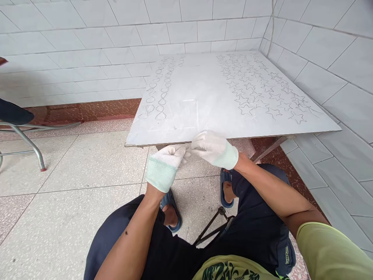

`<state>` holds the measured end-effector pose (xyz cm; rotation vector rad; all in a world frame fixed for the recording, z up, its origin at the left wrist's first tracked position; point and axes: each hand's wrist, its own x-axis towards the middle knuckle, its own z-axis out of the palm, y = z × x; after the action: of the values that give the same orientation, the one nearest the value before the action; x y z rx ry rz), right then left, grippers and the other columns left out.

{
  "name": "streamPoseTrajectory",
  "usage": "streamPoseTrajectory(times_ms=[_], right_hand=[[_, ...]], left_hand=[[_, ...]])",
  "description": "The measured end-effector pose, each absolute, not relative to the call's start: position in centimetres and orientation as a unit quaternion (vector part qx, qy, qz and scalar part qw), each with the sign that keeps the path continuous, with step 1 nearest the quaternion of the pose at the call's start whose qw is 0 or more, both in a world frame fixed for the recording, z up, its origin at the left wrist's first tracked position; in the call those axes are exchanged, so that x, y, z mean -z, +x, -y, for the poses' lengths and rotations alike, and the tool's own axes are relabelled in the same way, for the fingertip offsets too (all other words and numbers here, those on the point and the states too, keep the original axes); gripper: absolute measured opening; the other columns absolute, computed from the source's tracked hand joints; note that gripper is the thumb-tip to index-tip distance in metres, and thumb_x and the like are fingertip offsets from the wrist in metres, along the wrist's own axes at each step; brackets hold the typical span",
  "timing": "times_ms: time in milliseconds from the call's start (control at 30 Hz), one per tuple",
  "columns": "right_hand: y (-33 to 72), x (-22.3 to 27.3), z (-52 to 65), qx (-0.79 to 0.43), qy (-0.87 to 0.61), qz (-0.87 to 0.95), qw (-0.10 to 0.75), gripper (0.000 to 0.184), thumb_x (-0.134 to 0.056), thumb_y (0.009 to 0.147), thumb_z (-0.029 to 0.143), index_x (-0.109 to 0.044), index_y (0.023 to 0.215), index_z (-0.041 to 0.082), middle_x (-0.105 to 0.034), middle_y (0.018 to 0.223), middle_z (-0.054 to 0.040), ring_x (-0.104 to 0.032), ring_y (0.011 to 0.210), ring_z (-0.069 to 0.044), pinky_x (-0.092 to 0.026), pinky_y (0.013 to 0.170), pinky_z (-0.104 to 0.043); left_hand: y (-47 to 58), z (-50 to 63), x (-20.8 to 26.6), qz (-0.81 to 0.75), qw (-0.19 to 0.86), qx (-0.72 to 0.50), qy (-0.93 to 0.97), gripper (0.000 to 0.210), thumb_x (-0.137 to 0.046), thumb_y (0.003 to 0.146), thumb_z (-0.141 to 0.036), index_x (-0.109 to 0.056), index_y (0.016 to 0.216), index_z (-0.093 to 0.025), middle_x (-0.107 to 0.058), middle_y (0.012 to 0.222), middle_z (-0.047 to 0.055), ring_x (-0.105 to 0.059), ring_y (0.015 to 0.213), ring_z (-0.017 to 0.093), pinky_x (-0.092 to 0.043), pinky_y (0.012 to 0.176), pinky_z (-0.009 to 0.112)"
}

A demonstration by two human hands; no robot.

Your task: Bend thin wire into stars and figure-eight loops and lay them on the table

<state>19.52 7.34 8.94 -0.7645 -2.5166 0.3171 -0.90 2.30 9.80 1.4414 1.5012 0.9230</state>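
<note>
My left hand (169,157) and my right hand (212,147), both in white knit gloves with pale green cuffs, meet at the front edge of the white board (206,93). The fingers of each are pinched together, nearly touching. A thin wire (199,161) shows faintly just below the fingertips; its ends are hard to make out. On the board's right side lie many star shapes (247,109) bent from thin wire. Along the left run two rows of looped, twisted wire shapes (161,112), with a few more at the back.
White tiled walls (183,31) stand behind and to the right of the board. A metal-legged stool (29,144) is at the far left. Between my slippered feet stands a dark folding metal frame (214,225). Small wire scraps lie on the speckled floor (87,163).
</note>
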Motion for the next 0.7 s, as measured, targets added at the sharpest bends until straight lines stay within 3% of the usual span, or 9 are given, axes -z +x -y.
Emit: streamPoseTrajectory(times_ms=[233,367,600,700], right_hand=[[19.6,-6.6,-7.9,-0.048,-0.288,0.928,0.231,0.04,-0.044,0.111,0.027,-0.082,0.107,0.016,-0.08,0.1,-0.0125,-0.069,0.093,-0.026,-0.048,0.093,-0.041],[18.9,-7.0,-7.2,-0.056,-0.308,0.925,0.214,0.041,-0.045,0.111,0.027,-0.083,0.104,0.015,-0.08,0.1,-0.0129,-0.068,0.093,-0.026,-0.047,0.093,-0.041],[17.6,-8.4,-4.7,-0.223,-0.478,0.794,0.301,0.031,-0.059,0.106,0.032,-0.082,0.088,0.02,-0.079,0.089,-0.0035,-0.069,0.085,-0.018,-0.047,0.082,-0.03],[17.4,-9.0,-4.5,-0.303,-0.522,0.741,0.294,0.027,-0.064,0.101,0.031,-0.08,0.081,0.02,-0.079,0.086,-0.0003,-0.07,0.081,-0.015,-0.045,0.077,-0.027]], left_hand=[[-0.2,-2.1,-9.8,-0.634,0.363,-0.362,0.58,0.039,-0.061,0.095,-0.054,-0.076,0.081,-0.021,-0.074,0.067,0.002,-0.063,0.061,0.018,-0.043,0.063,0.032],[-0.1,-2.4,-9.0,-0.628,0.379,-0.392,0.555,0.034,-0.061,0.095,-0.05,-0.079,0.092,-0.022,-0.077,0.075,0.002,-0.071,0.08,0.022,-0.049,0.073,0.031],[-0.3,-2.6,-8.3,-0.635,0.247,-0.325,0.655,0.036,-0.051,0.102,-0.045,-0.082,0.101,-0.027,-0.08,0.088,0.004,-0.069,0.086,0.024,-0.045,0.072,0.031],[0.0,-2.6,-8.8,-0.654,0.206,-0.282,0.671,0.037,-0.048,0.105,-0.041,-0.082,0.103,-0.027,-0.079,0.086,0.003,-0.068,0.083,0.022,-0.043,0.07,0.03]])
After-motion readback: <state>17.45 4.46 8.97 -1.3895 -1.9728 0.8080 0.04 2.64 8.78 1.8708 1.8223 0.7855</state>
